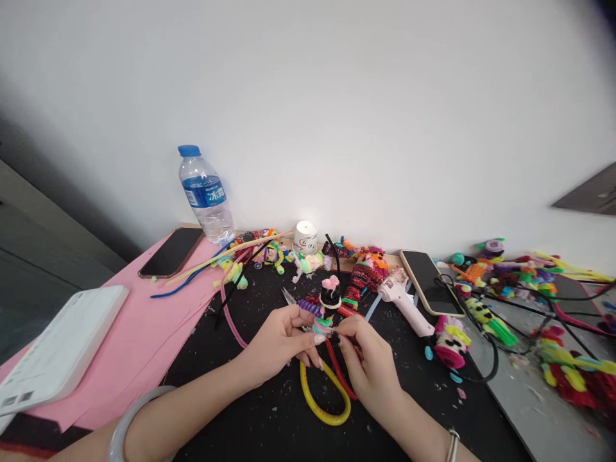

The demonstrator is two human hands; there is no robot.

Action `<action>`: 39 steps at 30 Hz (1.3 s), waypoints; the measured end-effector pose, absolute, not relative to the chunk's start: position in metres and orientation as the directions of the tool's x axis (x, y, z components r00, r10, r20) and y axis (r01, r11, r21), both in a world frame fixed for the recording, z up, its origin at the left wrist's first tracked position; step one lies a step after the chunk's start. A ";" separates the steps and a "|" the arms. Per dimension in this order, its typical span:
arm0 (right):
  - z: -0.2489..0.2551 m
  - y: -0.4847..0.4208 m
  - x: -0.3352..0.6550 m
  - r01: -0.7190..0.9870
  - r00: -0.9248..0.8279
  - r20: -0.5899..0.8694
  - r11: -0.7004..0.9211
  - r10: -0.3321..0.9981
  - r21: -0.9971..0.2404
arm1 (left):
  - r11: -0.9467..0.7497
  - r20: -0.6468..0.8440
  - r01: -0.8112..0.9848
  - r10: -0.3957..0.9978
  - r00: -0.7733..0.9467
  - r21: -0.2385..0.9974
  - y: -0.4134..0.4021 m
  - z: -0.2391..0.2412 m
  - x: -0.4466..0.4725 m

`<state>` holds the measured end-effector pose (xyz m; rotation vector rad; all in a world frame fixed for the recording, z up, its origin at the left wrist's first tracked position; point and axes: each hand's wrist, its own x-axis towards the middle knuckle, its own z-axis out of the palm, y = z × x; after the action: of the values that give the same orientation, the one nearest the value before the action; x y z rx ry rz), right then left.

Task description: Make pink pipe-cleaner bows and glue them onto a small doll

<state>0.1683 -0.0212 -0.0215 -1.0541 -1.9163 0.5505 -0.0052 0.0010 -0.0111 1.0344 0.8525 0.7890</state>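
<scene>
Between both hands, above the black mat [231, 398], stands a small pipe-cleaner doll [330, 296] with a black head, pink top and teal-green body. My left hand [283, 337] is closed, its thumb and fingers pinching the doll's body from the left. My right hand [368, 359] is closed too, its fingertips pinched against the doll's right side; whatever small part they grip is hidden. Behind and below the hands lie scissors or pliers with yellow and red handles [327, 417], their metal tips [289, 296] showing to the left.
A pink glue gun [407, 305] and a white-framed phone [428, 279] lie to the right, among cables and several pipe-cleaner figures [491, 321]. Along the wall stand a water bottle [205, 199] and an upturned paper cup [306, 239]. Pink paper [139, 321], a dark phone [172, 252] and a white box [67, 346] are left.
</scene>
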 end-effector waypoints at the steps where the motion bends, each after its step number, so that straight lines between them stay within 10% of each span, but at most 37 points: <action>1: -0.022 -0.021 0.168 0.465 -0.271 0.469 0.541 0.841 -0.701 | 0.315 -0.216 -0.154 0.864 0.455 0.937 0.001 -0.011 -0.005; 39: -0.020 -0.022 0.167 0.514 -0.222 0.393 0.449 0.892 -0.731 | 0.296 -0.200 -0.106 0.828 0.524 0.949 0.004 -0.017 -0.008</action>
<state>0.1670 -0.0223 -0.0201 -1.1862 -1.8811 0.5834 -0.0077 0.0041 -0.0168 1.0972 0.8045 0.7195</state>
